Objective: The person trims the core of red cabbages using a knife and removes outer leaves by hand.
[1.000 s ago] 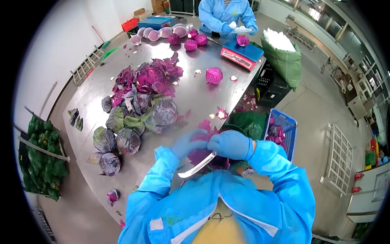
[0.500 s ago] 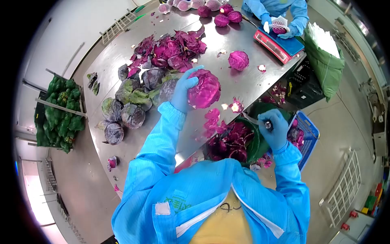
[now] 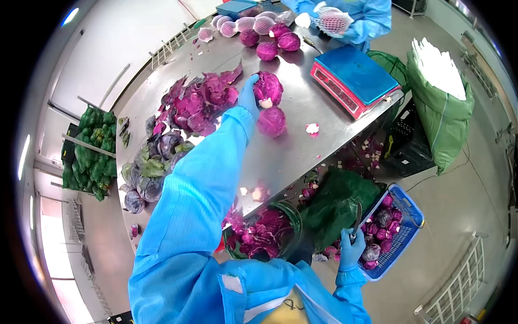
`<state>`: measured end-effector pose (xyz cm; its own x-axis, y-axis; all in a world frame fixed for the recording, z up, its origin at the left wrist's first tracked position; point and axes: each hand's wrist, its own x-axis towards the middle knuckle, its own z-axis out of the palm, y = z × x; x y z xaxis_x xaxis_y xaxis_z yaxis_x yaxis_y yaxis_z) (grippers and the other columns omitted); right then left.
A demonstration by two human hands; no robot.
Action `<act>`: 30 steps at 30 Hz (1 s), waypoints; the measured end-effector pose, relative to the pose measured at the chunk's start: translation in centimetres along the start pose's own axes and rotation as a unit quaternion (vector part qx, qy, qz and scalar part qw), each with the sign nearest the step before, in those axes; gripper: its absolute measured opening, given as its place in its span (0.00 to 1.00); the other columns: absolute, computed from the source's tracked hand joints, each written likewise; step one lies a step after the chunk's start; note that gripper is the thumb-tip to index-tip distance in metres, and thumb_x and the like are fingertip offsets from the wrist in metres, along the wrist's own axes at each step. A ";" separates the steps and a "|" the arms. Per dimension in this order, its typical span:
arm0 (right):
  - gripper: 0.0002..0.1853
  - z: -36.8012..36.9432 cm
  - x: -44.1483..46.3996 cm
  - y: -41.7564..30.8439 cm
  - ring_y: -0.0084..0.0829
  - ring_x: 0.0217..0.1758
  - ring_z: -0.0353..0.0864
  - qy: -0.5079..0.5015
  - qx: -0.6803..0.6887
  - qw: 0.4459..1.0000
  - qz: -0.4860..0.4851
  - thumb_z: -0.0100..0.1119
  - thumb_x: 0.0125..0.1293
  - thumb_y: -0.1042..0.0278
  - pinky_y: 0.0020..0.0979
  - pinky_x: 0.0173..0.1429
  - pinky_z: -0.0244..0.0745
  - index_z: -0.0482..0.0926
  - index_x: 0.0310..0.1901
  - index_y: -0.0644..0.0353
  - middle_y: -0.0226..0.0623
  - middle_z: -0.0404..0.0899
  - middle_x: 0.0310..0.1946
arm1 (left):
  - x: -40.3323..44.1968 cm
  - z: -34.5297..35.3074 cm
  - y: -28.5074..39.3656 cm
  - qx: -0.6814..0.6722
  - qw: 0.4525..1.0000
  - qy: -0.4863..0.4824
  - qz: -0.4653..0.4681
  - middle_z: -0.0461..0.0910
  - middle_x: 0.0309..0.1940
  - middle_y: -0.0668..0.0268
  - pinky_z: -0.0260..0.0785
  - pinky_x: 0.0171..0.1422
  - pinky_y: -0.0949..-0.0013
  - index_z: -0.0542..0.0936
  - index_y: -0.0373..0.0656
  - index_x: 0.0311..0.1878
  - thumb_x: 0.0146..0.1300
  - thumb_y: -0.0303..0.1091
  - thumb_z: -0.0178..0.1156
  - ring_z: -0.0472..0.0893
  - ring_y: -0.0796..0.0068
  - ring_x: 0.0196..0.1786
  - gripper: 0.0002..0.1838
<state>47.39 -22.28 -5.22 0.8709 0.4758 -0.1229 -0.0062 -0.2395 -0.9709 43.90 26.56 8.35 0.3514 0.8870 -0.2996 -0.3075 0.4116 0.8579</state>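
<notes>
My left hand (image 3: 248, 99) reaches far out over the steel table, gloved in blue, its fingers round the side of a trimmed red cabbage (image 3: 271, 86) whose pale cut stem points toward me. Just nearer to me, a second red cabbage (image 3: 271, 122) sits on the metal, close to or touching the first. Low on the right, my right hand (image 3: 352, 249) is closed round the handle of a knife (image 3: 359, 215) with a slightly curved blade pointing up. Loose purple leaves (image 3: 199, 102) lie left of my left hand, with untrimmed cabbages (image 3: 152, 186) nearer to me.
A red and blue scale (image 3: 353, 75) stands at the table's right edge. Behind it a co-worker (image 3: 372, 19) handles a netted cabbage. Several trimmed cabbages (image 3: 267, 51) sit at the back. A leaf-filled bin (image 3: 294, 221), green sack (image 3: 340, 202) and blue basket (image 3: 413, 227) stand below.
My left hand has moved the cabbage forward, beside another one on the table. My right hand has dropped lower with the knife. The view has shifted, and the co-worker's netted cabbage is off the scale.
</notes>
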 end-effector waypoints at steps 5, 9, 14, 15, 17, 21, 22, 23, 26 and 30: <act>0.09 -1.6 -0.5 1.5 0.12 0.21 0.61 0.013 -0.002 0.999 0.046 0.63 0.62 0.68 0.19 0.24 0.56 0.72 0.32 0.58 0.20 0.65 0.20 | 7.1 1.3 -3.5 0.139 0.968 0.119 0.169 0.77 0.39 0.64 0.74 0.43 0.64 0.74 0.41 0.48 0.47 0.50 0.70 0.79 0.68 0.39 0.30; 0.10 -1.8 -0.6 1.3 0.12 0.21 0.61 0.023 0.092 0.986 0.136 0.64 0.62 0.67 0.19 0.24 0.55 0.72 0.32 0.59 0.21 0.64 0.19 | 11.0 1.7 -5.2 0.190 0.947 0.150 0.212 0.77 0.39 0.59 0.73 0.45 0.65 0.74 0.34 0.46 0.44 0.48 0.73 0.78 0.68 0.39 0.33; 0.10 -3.9 -0.3 3.8 0.16 0.25 0.62 0.001 0.020 0.987 0.162 0.64 0.62 0.70 0.22 0.27 0.57 0.71 0.29 0.60 0.24 0.65 0.22 | 13.1 3.7 -6.8 0.172 0.949 0.246 0.096 0.78 0.45 0.51 0.73 0.52 0.62 0.72 0.29 0.50 0.42 0.52 0.72 0.79 0.61 0.45 0.39; 0.09 -4.2 -0.2 4.1 0.15 0.22 0.62 0.016 0.007 0.990 0.139 0.63 0.62 0.68 0.21 0.25 0.57 0.72 0.31 0.60 0.23 0.65 0.20 | 11.7 5.1 -6.6 0.132 0.956 0.254 0.068 0.77 0.49 0.50 0.73 0.53 0.62 0.72 0.28 0.54 0.42 0.53 0.71 0.80 0.60 0.46 0.42; 0.09 -5.1 -0.2 4.2 0.14 0.20 0.62 0.026 0.000 0.986 0.165 0.63 0.62 0.67 0.20 0.24 0.56 0.73 0.33 0.60 0.23 0.65 0.19 | 14.6 4.3 -8.1 0.144 0.945 0.287 0.066 0.78 0.50 0.51 0.72 0.53 0.61 0.72 0.27 0.55 0.42 0.53 0.70 0.79 0.60 0.47 0.43; 0.08 -6.0 0.3 4.2 0.14 0.21 0.63 0.032 -0.005 0.986 0.164 0.62 0.63 0.67 0.20 0.24 0.57 0.73 0.34 0.60 0.23 0.66 0.21 | 15.4 3.5 -9.6 0.171 0.951 0.254 0.037 0.77 0.52 0.51 0.71 0.57 0.60 0.71 0.28 0.59 0.47 0.57 0.66 0.78 0.60 0.51 0.45; 0.08 -6.0 0.4 4.0 0.14 0.21 0.63 0.029 -0.004 0.984 0.176 0.62 0.63 0.67 0.20 0.25 0.58 0.73 0.35 0.60 0.23 0.66 0.21 | 14.5 4.0 -9.7 0.181 0.949 0.256 0.039 0.77 0.52 0.52 0.70 0.58 0.61 0.71 0.28 0.59 0.49 0.59 0.65 0.78 0.60 0.51 0.45; 0.09 -6.0 0.5 3.7 0.14 0.21 0.63 0.026 -0.003 0.982 0.189 0.62 0.63 0.67 0.20 0.25 0.58 0.73 0.35 0.61 0.24 0.66 0.22 | 15.5 3.5 -10.3 0.181 0.949 0.256 0.034 0.77 0.52 0.52 0.70 0.58 0.61 0.71 0.28 0.59 0.49 0.59 0.65 0.78 0.60 0.51 0.45; 0.09 -5.7 1.0 2.8 0.14 0.22 0.61 0.033 -0.005 0.982 0.187 0.63 0.62 0.68 0.21 0.25 0.55 0.73 0.31 0.60 0.22 0.65 0.20 | 21.1 0.1 -11.6 0.217 0.935 0.279 0.028 0.77 0.53 0.54 0.70 0.58 0.63 0.72 0.29 0.59 0.55 0.63 0.59 0.78 0.62 0.52 0.43; 0.08 -5.7 1.5 2.6 0.14 0.22 0.64 0.000 -0.003 0.986 0.165 0.61 0.63 0.68 0.20 0.26 0.59 0.74 0.35 0.61 0.23 0.67 0.21 | 19.8 -0.6 -10.4 0.323 0.924 0.172 0.112 0.75 0.56 0.55 0.64 0.64 0.63 0.74 0.38 0.59 0.64 0.63 0.48 0.74 0.62 0.58 0.36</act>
<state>51.47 -26.97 -6.74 0.8222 0.3713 -0.4313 -0.2860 -0.3858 -0.8772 53.52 39.95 -6.79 0.0064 0.9946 -0.1035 0.2921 0.0971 0.9515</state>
